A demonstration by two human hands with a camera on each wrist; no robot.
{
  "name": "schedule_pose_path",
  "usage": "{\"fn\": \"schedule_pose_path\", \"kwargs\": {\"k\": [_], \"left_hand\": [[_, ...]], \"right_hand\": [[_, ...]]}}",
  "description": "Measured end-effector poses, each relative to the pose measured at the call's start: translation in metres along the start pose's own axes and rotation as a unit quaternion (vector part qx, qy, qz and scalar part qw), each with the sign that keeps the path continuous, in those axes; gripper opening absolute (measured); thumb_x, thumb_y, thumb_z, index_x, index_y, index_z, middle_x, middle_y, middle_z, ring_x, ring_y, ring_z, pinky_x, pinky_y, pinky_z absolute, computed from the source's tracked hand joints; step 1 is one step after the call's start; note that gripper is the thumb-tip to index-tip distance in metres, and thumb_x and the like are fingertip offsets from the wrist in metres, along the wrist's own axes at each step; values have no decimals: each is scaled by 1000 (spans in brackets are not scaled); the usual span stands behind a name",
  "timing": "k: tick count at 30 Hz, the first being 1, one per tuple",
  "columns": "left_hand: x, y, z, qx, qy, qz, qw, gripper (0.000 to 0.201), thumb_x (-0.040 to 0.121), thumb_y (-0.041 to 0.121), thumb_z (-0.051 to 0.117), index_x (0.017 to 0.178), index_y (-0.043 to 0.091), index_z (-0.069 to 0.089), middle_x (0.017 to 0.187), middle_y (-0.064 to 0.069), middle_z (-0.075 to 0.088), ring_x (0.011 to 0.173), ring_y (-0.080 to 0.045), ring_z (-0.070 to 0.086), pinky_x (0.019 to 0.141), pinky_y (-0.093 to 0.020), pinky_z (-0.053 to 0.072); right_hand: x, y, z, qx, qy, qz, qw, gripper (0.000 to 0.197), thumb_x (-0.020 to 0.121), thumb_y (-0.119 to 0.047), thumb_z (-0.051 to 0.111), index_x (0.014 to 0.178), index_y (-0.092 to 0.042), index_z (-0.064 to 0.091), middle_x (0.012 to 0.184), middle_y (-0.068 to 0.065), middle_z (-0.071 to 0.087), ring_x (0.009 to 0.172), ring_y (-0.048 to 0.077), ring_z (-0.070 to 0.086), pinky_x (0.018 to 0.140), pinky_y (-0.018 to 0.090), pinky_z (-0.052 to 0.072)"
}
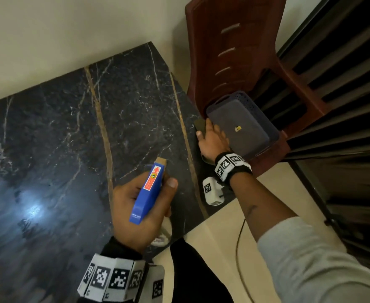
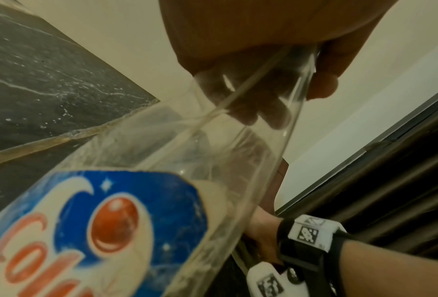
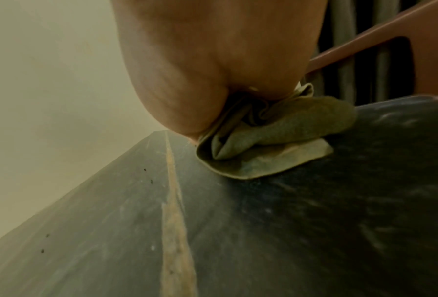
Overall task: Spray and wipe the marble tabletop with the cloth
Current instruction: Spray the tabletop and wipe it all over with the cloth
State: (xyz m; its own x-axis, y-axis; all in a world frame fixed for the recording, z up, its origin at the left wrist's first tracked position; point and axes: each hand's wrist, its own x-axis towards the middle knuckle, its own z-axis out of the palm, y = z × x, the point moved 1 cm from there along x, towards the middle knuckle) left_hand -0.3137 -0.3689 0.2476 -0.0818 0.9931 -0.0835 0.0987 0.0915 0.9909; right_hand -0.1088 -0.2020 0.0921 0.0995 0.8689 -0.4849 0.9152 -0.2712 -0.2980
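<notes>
A dark marble tabletop [image 1: 59,138] with gold veins fills the left of the head view. Above its near right part, my left hand [image 1: 133,213] grips a spray bottle [image 1: 150,189] by the neck, its blue trigger head pointing away from me. In the left wrist view the clear bottle [image 2: 162,160] carries a blue and red label, and my fingers [image 2: 324,84] curl round it. At the table's right edge my right hand [image 1: 213,141] holds down a bunched olive cloth [image 1: 199,124]. The right wrist view shows the cloth [image 3: 276,140] gathered under that hand [image 3: 200,70] on the marble [image 3: 238,241].
A reddish-brown plastic chair [image 1: 241,51] stands against the table's right edge, with a dark blue basket [image 1: 245,127] on its seat beside my right hand. Dark slats [image 1: 343,84] run along the right. A cream wall [image 1: 48,40] borders the table's far side. Beige floor [image 1: 223,226] lies near me.
</notes>
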Motion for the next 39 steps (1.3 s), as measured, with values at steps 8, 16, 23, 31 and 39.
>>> {"fn": "schedule_pose_path", "kwargs": {"k": [8,16,23,31,39], "left_hand": [[0,20,5,-3,28,-12,1000,33,93,34,65,72,9,62,58,-8,62,48,-21,62,52,-31,52],[-1,22,5,-8,27,14,1000,32,94,32,64,73,7,61,62,-12,61,48,-18,59,54,-23,50],[-9,9,-6,10,40,1,999,31,93,39,62,72,16,60,58,-8,61,48,-20,61,53,-32,52],[-9,5,-4,3,44,7,999,35,93,35,63,72,7,60,57,-7,60,46,-19,60,50,-32,52],[-5,6,-6,21,47,14,999,33,94,35,62,71,10,61,55,-3,60,46,-18,61,52,-33,52]], "right_hand": [[-63,51,12,-27,8,-17,999,68,106,-43,37,162,-16,9,160,15,28,141,41,32,112,55,29],[-19,16,0,0,-20,18,1000,68,105,-43,36,161,-17,10,161,14,26,143,42,31,115,55,27],[-65,43,18,-62,62,-40,995,68,105,-44,38,161,-15,14,161,11,28,141,37,33,114,51,31],[-7,9,0,-4,-13,-21,1000,67,106,-43,34,162,-16,9,163,15,24,143,42,31,115,54,27],[-22,50,8,104,-24,-12,994,64,103,-48,42,160,-30,18,161,10,30,144,38,34,117,55,29]]}}
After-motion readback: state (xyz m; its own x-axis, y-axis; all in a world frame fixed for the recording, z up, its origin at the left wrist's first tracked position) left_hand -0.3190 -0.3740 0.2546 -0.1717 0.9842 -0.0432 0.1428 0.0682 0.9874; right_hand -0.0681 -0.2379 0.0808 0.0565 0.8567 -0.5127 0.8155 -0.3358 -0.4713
